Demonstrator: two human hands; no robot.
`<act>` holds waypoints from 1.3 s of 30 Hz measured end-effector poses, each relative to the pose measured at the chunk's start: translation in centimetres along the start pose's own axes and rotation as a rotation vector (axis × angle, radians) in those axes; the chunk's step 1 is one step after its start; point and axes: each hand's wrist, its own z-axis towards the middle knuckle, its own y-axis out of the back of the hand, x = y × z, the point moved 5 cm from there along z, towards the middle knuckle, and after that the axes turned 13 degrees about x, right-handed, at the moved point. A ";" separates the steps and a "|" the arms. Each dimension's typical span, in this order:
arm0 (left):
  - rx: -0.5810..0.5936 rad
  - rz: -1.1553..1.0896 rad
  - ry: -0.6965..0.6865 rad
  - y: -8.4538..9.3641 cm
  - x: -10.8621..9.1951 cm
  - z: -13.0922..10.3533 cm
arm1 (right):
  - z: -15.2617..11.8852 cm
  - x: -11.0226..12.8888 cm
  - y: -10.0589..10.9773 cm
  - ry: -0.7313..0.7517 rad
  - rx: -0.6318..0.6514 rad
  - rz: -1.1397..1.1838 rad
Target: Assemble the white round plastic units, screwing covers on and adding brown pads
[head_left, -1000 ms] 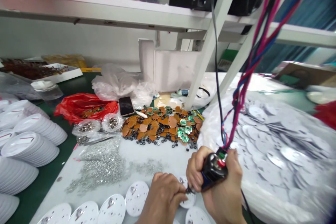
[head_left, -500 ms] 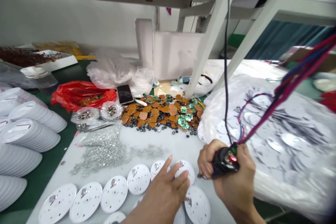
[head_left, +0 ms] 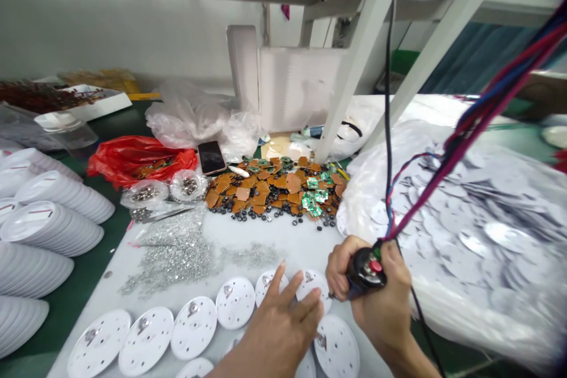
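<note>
My right hand (head_left: 383, 301) is wrapped round a black electric screwdriver (head_left: 361, 274) with a red button and wires coming out of its back end. Its tip points left, at the right edge of a white round disc (head_left: 313, 284) with a small metal clip. Over the discs my left hand (head_left: 286, 319) lies with fingers spread, fingertips on or just above that disc and the neighbouring disc (head_left: 267, 281); contact is hard to make out. Several more white discs with holes and metal clips, such as this disc (head_left: 194, 328), are set out in a curved row to the left.
Small screws (head_left: 177, 260) lie in a spread pile on the white board. Behind are brown and green circuit boards (head_left: 266, 186), a phone (head_left: 211, 157) and a red bag (head_left: 137, 156). Stacked white discs (head_left: 53, 218) stand left; a clear bag of discs (head_left: 478, 218) fills the right.
My right hand and the screwdriver have moved left, bringing the tip up to the white disc's edge. The wires have swung. My left hand has barely moved.
</note>
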 end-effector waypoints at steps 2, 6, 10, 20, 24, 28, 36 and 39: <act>0.017 -0.012 0.003 -0.2 -0.1 0.0 | 0.0 -0.3 0.0 0.000 0.019 0.008; 0.006 -0.011 0.008 -0.4 -0.2 -0.1 | 0.0 -0.3 -0.3 -0.003 0.068 -0.012; -0.015 0.005 0.000 0.0 -0.1 0.0 | 0.2 1.5 -1.0 0.026 0.098 -0.055; -0.030 -0.059 -0.053 0.8 0.5 -1.3 | 4.4 -0.9 -3.6 0.135 0.072 0.058; 0.070 -0.328 0.171 1.7 3.2 -2.4 | 5.3 -2.9 -3.8 0.109 0.101 0.037; 0.132 -0.460 0.371 3.8 6.2 -1.8 | 5.0 -1.6 -4.0 0.105 0.110 0.052; 0.150 -0.567 0.383 2.6 7.5 1.3 | 3.7 1.5 -4.7 0.083 0.105 0.122; 0.144 -0.566 0.366 2.3 7.2 1.2 | 3.5 1.9 -4.7 0.078 0.095 0.129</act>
